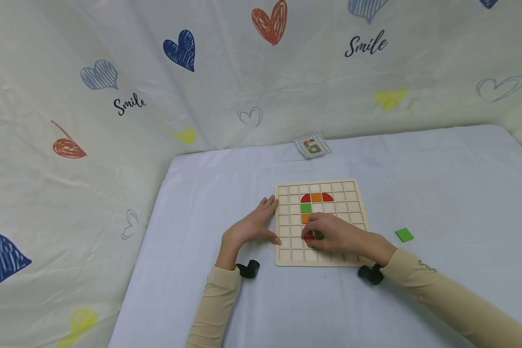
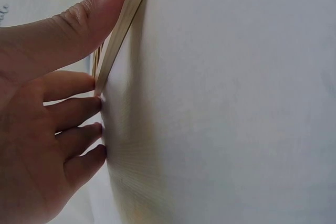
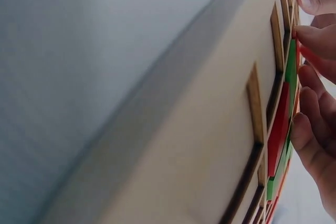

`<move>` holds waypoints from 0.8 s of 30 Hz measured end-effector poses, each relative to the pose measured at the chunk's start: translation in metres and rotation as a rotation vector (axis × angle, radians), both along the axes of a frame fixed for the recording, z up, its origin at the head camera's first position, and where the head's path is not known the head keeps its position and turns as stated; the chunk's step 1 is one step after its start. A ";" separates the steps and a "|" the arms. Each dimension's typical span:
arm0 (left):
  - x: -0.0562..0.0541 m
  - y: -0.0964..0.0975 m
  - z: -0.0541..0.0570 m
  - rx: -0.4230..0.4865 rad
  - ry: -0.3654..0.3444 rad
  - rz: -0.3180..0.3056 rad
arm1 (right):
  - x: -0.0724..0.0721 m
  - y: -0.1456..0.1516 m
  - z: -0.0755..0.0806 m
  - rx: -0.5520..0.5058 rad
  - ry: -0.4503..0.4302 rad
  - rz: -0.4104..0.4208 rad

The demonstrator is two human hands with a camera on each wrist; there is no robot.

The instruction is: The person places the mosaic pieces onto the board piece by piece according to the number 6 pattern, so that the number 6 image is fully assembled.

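A square wooden grid board (image 1: 291,258) lies on the table with several coloured tiles in its cells. Along the top of the pattern sit an orange tile (image 1: 316,197) and two rounded red tiles; below on the left are a green tile (image 1: 306,208) and another orange tile (image 1: 305,218). My right hand (image 1: 337,233) is over the lower middle of the board, pinching a red tile (image 1: 308,239) at a cell; its fingers partly hide the tiles there. My left hand (image 1: 254,224) rests along the board's left edge, fingers extended, thumb (image 2: 107,3) against the rim.
A loose green tile (image 1: 404,235) lies to the right of the board. Behind the board, a pattern card (image 1: 313,146) leans near the table's back edge. A white cloth with printed hearts hangs behind the table (image 1: 191,217).
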State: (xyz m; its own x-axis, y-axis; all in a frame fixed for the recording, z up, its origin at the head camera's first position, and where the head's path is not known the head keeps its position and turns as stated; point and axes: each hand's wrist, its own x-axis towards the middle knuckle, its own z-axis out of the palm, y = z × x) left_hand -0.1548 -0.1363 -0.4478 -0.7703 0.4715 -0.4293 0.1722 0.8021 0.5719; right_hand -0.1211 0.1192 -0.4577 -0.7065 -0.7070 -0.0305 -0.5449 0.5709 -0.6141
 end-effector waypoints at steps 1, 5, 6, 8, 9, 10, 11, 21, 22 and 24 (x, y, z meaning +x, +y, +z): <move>0.000 0.000 0.000 0.000 -0.001 0.002 | 0.000 0.000 0.001 -0.004 0.007 0.002; 0.001 0.002 0.000 -0.002 -0.004 0.004 | 0.001 0.003 0.003 -0.020 0.029 0.003; 0.001 0.002 0.001 0.000 -0.003 0.005 | 0.001 0.005 0.004 -0.028 0.032 0.002; 0.001 0.002 0.001 -0.001 0.001 0.005 | 0.001 0.010 0.006 -0.042 0.031 -0.009; 0.001 0.002 0.001 -0.002 0.002 0.005 | 0.001 0.013 0.006 -0.051 0.031 -0.012; 0.001 0.002 0.001 -0.003 0.004 0.005 | 0.001 0.016 0.007 -0.061 0.034 -0.016; 0.001 0.002 0.000 -0.004 0.004 0.005 | 0.001 0.020 0.007 -0.070 0.035 -0.021; 0.001 0.002 0.001 -0.006 -0.002 0.008 | 0.013 0.058 0.011 -0.087 0.041 -0.130; 0.001 0.002 0.001 -0.007 -0.001 0.007 | 0.014 0.062 0.012 -0.084 0.044 -0.143; 0.002 0.002 0.001 -0.005 -0.001 0.006 | 0.018 0.070 0.014 -0.080 0.056 -0.168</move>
